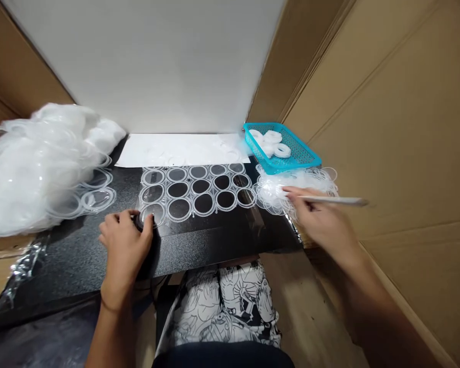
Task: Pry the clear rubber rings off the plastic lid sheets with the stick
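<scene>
A clear plastic sheet of joined rings [199,191] lies on the black board [80,255] in three rows. My left hand [124,243] rests at the sheet's near left corner, fingers curled round a small dark object pressed on the corner ring. My right hand [314,217] is closed on a thin white stick [337,200] that points right. It hovers at a heap of loose clear rings [295,186] at the board's right edge.
A turquoise basket [291,153] holding white rings stands behind the heap. A large pile of clear plastic [34,163] fills the left side, a white sheet [184,149] lies at the back. Cardboard walls [398,128] close both sides. My patterned lap [230,301] shows below the board.
</scene>
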A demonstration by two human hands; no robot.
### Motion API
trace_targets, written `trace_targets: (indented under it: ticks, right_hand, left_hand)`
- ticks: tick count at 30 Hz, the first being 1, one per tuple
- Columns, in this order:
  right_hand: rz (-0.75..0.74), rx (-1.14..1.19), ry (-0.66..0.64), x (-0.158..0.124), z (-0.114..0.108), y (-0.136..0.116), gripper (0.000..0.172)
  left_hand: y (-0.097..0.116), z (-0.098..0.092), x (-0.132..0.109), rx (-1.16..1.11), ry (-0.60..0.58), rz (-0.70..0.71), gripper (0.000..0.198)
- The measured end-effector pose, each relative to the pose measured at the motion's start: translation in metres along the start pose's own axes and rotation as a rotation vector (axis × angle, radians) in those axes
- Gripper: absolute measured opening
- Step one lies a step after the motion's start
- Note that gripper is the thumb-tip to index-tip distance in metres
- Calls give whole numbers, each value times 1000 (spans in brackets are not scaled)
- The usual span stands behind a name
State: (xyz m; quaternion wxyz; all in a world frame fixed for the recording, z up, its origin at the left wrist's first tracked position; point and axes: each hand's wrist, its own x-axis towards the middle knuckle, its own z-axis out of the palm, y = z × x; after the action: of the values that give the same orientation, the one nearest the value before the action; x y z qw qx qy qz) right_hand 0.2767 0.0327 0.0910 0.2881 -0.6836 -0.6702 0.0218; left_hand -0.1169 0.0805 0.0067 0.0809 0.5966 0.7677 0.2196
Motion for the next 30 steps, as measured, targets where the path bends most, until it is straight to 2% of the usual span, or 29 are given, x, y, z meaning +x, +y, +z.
trace_targets:
  ticks: [2, 4, 6, 9, 13, 19, 23, 27, 30]
  right_hand:
    - [-248, 119, -190, 10, 36, -13, 32]
    - [-381, 68, -260, 19, 72, -17, 28]
    - [-385, 15, -238, 25, 99, -18, 19]
    - [-299, 51, -191, 26, 119, -15, 11]
    - [-187, 169, -272, 28, 121, -12, 4]
    - [-200, 390, -379, 39, 102, -33, 9]
    - [-259, 388, -361, 29, 90, -49, 10]
    - [-317, 270, -254, 9, 86, -53, 9]
    - [-362, 199, -247, -9, 88, -49, 12]
  left_hand:
    - [1, -4, 5, -132, -49, -50, 31]
    - [0, -6, 11, -329, -75, -93, 18]
    - [0, -8, 19, -495, -70, -132, 18]
    - [0, -10, 33, -692, -37, -184, 16]
    - [2, -15, 55, -1063, -3, -239, 20]
    - [-4, -36, 76, -1391, 129, -304, 28]
    - [-14, -44, 66, -1431, 141, -328, 27]
    - [-32, -39, 44, -1359, 192, -370, 29]
    - [-52, -35, 23, -1252, 242, -397, 31]
